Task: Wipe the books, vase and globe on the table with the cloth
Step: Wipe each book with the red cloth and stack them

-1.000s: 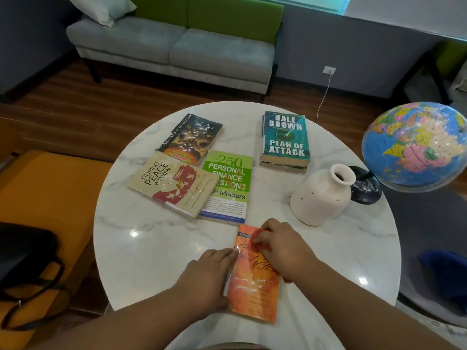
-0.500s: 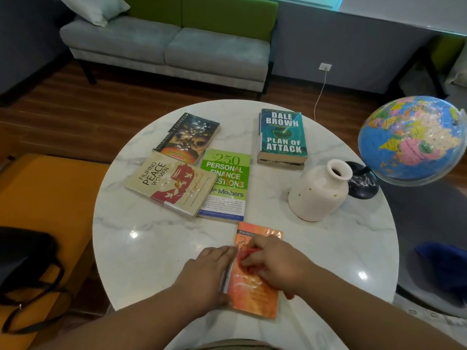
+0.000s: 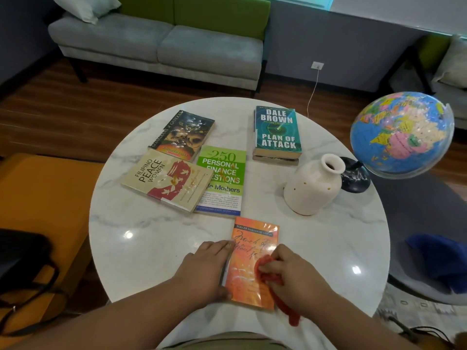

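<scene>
The left hand (image 3: pixel 204 271) lay flat, pinning the orange book (image 3: pixel 250 248) near the table (image 3: pixel 151 248) edge. The right hand (image 3: pixel 295 276) clutched the red cloth (image 3: pixel 285 309) on its cover. One hard stroke could have skidded that glossy book off the rim.

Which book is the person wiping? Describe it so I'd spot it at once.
On the round marble table, look at the edge nearest the person, nearer than the cream vase. The orange book lies there apart from the others, the left hand resting at its left edge, the right hand holding a red cloth on its cover.
</scene>
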`<state>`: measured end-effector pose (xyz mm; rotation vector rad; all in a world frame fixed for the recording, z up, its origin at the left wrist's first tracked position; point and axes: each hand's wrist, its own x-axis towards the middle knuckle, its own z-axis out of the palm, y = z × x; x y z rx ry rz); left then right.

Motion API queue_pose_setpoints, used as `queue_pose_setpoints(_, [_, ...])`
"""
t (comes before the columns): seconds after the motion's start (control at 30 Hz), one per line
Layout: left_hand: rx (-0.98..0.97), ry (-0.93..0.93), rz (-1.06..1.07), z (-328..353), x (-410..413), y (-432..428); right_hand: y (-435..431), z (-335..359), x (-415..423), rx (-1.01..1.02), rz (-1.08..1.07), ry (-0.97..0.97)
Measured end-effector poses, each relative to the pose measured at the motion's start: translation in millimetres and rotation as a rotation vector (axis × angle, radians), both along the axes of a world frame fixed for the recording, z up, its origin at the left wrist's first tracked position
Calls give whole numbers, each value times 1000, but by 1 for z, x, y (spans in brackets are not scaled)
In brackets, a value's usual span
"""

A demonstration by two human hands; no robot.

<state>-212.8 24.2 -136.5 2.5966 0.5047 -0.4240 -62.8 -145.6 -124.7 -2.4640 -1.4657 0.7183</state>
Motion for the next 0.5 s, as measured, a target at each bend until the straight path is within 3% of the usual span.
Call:
queue_pose_setpoints(0.17, [5, -13, -3, 1, 0, 1, -2, 3, 0, 25, -115, 26])
queue_pose_setpoints(0.33, [4, -2, -4, 1, 1, 1, -7, 4, -14, -22, 45, 77])
queue_pose_setpoints(0.43, [13, -8, -10, 2, 2, 1, -3, 6, -8, 5, -72, -16])
queue_pose_setpoints(0.5, [10, 1, -7, 1, 1, 1, -2, 4, -15, -35, 22, -55])
